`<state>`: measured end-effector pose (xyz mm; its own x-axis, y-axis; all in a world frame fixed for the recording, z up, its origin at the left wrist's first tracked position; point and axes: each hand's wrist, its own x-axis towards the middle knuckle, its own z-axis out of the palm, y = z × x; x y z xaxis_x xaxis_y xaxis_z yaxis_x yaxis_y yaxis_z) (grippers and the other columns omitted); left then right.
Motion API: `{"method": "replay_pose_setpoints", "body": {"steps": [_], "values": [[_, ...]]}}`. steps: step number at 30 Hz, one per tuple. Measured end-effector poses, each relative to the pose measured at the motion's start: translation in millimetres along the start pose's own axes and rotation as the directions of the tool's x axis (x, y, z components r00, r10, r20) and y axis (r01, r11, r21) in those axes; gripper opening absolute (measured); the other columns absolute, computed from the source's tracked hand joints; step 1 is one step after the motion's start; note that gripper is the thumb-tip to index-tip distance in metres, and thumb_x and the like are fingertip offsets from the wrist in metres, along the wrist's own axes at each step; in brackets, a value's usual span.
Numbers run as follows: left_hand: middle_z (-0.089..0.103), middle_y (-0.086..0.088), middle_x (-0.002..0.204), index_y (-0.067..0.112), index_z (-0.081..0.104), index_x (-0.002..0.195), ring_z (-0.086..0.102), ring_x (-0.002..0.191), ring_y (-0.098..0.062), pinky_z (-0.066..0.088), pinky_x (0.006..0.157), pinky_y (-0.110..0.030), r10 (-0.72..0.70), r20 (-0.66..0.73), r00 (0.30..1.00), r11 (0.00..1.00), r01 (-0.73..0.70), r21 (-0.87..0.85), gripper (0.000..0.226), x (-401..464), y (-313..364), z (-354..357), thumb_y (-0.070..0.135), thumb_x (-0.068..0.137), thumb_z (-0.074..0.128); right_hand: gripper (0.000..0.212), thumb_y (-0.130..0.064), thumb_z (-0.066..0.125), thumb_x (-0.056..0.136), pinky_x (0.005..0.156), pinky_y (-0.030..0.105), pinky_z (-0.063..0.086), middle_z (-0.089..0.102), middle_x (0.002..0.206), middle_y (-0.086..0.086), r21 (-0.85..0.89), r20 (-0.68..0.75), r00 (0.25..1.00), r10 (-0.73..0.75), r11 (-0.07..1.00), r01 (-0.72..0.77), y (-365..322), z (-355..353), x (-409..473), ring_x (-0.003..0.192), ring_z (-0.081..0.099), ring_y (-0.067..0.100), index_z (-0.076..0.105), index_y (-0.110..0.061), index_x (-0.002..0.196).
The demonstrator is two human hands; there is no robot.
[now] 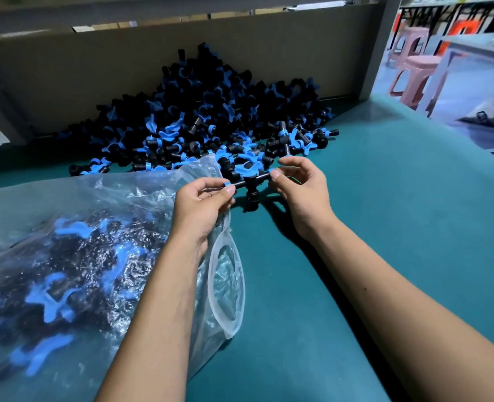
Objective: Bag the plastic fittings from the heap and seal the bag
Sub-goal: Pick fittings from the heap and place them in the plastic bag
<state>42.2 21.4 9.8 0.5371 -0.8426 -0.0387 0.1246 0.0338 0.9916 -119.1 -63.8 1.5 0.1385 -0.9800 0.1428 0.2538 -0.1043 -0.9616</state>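
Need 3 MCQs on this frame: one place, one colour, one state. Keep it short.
1. Where does the heap of fittings lie?
A. on the pink stool
B. against the cardboard wall at the back of the green table
C. inside a drawer

2. What colour are the wing parts on the black fittings?
A. red
B. blue
C. yellow

3. What state is the plastic bag in?
A. sealed and empty
B. folded flat
C. unsealed, with fittings inside

Answers:
1 B: the heap rests on the green table against the cardboard wall.
2 B: blue wings show across the heap.
3 C: the bag's mouth gapes by the left hand, with fittings visible through the plastic; both the left hand and the right hand pinch one fitting.
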Motion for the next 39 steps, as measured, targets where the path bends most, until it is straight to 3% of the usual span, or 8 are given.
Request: {"method": "replay_pose_setpoints", "body": {"steps": [4,11,16,19,21,23,28,39], "values": [[0.078,-0.004,0.076,0.012,0.074,0.09,0.071,0.066,-0.011,0.057,0.063,-0.019,0.006,-0.079,0.997,0.999,-0.009,-0.04,0.009,2,-2,0,0.005,0.088,0.078,0.016,-0.016,0.074,0.088,0.08,0.052,0.057,0.067,0.088,0.006,-0.315,0.003,0.987,-0.159,0.937,0.152,-1,8,-9,0.084,0.067,0.027,0.059,-0.013,0.094],[0.078,-0.008,0.079,0.008,0.073,0.09,0.069,0.063,-0.011,0.057,0.061,-0.019,0.016,-0.061,0.998,1.0,-0.018,-0.023,0.008,-2,-1,9,0.012,0.088,0.079,0.036,-0.025,0.087,0.075,0.083,0.037,0.052,0.068,0.093,-0.001,-0.573,0.261,0.932,-0.252,0.736,0.359,-4,13,-18,0.087,0.063,0.019,0.061,-0.011,0.096],[0.078,-0.002,0.08,0.02,0.074,0.081,0.066,0.066,-0.01,0.053,0.064,-0.025,0.141,-0.058,0.988,0.982,-0.132,0.133,0.02,-5,1,9,0.038,0.087,0.08,0.019,-0.017,0.081,0.081,0.074,0.027,0.055,0.072,0.081,-0.002,-0.509,0.148,0.967,-0.208,0.822,0.254,-1,13,-14,0.076,0.068,0.016,0.067,-0.011,0.092],[0.072,0.01,0.077,0.029,0.068,0.077,0.063,0.068,-0.007,0.05,0.067,-0.027,0.319,-0.12,0.94,0.868,-0.239,0.434,0.028,-5,3,6,0.054,0.073,0.08,0.005,-0.008,0.064,0.096,0.064,0.026,0.057,0.071,0.072,0.004,-0.03,0.116,0.989,0.088,0.996,-0.085,-8,9,-8,0.064,0.069,0.02,0.066,-0.004,0.094],[0.068,0.009,0.086,0.033,0.062,0.081,0.065,0.079,-0.014,0.053,0.07,-0.031,0.37,-0.066,0.927,0.709,-0.236,0.665,0.035,-5,6,2,0.049,0.066,0.09,0.014,-0.006,0.054,0.1,0.061,0.022,0.057,0.072,0.082,0.016,0.36,0.223,0.937,0.268,0.871,-0.335,-16,6,-7,0.064,0.068,0.019,0.066,0.001,0.096],[0.063,0.005,0.096,0.036,0.057,0.085,0.062,0.087,-0.019,0.054,0.075,-0.035,0.313,-0.012,0.95,0.597,-0.187,0.78,0.046,-5,8,-1,0.04,0.062,0.096,0.019,-0.006,0.048,0.102,0.058,0.019,0.055,0.069,0.089,0.021,0.504,0.303,0.895,0.328,0.742,-0.442,-20,2,-7,0.065,0.066,0.017,0.064,0.005,0.101],[0.064,0.003,0.098,0.031,0.058,0.086,0.065,0.087,-0.019,0.05,0.066,-0.029,0.247,-0.04,0.968,0.568,-0.111,0.815,0.04,-5,11,-4,0.007,0.067,0.084,0.021,-0.004,0.046,0.102,0.06,0.018,0.055,0.07,0.089,0.02,0.472,0.326,0.886,0.33,0.756,-0.454,-19,3,-10,0.068,0.067,0.017,0.064,0.006,0.108],[0.068,0.008,0.064,0.024,0.072,0.074,0.054,0.053,0.002,0.041,0.051,-0.012,0.343,-0.242,0.907,0.851,-0.191,0.489,0.006,-6,37,-17,0.02,0.078,0.072,0.015,0.004,0.068,0.089,0.067,0.025,0.057,0.071,0.085,0.006,0.124,0.367,0.918,0.148,0.971,-0.206,-14,8,-18,0.073,0.067,0.018,0.069,-0.007,0.099]]}}
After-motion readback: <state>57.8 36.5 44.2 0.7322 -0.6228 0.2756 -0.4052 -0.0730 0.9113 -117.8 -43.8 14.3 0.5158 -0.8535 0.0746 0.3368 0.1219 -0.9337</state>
